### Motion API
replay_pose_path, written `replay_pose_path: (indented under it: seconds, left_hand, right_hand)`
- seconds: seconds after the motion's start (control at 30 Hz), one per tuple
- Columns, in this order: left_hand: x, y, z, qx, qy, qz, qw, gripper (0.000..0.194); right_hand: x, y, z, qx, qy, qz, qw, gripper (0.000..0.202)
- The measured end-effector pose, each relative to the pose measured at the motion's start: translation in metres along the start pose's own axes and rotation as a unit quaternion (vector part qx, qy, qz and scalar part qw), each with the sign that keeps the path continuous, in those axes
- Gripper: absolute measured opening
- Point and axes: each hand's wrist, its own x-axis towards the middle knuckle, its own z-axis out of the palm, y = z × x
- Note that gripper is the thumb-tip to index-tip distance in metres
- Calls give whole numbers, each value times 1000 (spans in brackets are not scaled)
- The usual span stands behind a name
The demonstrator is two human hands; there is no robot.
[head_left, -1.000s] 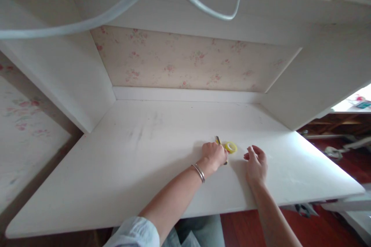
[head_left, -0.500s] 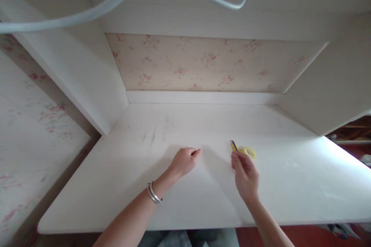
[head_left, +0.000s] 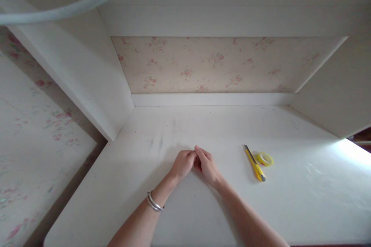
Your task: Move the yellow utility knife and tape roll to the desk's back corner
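Observation:
Over the middle of the white desk point(head_left: 116, 185), my left hand point(head_left: 183, 164) and my right hand point(head_left: 207, 165) meet at the fingertips. Both are closed in a pinch. Whatever is between the fingers is hidden or too small to make out. A yellow utility knife point(head_left: 255, 164) lies on the desk to the right of my right hand, its dark blade end pointing away from me. Just beside it rests a roll of yellow tape point(head_left: 264, 158). Two silver bangles circle my left wrist.
White side panels point(head_left: 95, 73) stand left and right of the desk, with a white board point(head_left: 220, 21) across the top. Floral wallpaper point(head_left: 203, 65) covers the back wall. A pale cable point(head_left: 72, 9) hangs across the upper view.
My right hand has let go of the utility knife, now lying on the desk, and has moved left to meet my left hand. The view has shifted slightly.

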Motion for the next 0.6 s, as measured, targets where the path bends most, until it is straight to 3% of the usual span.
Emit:
replay_pose_path:
  seconds: [0.23,0.6]
  left_hand:
    - [-5,9,4,-73,-48,-18,996,44]
    - [-1,6,5,-50,-27,-35,998,47]
  right_hand:
    - [1,-2,-8,12,-31,35,999,53]
    - [1,1,-5,13,-13,-3,1000,51]
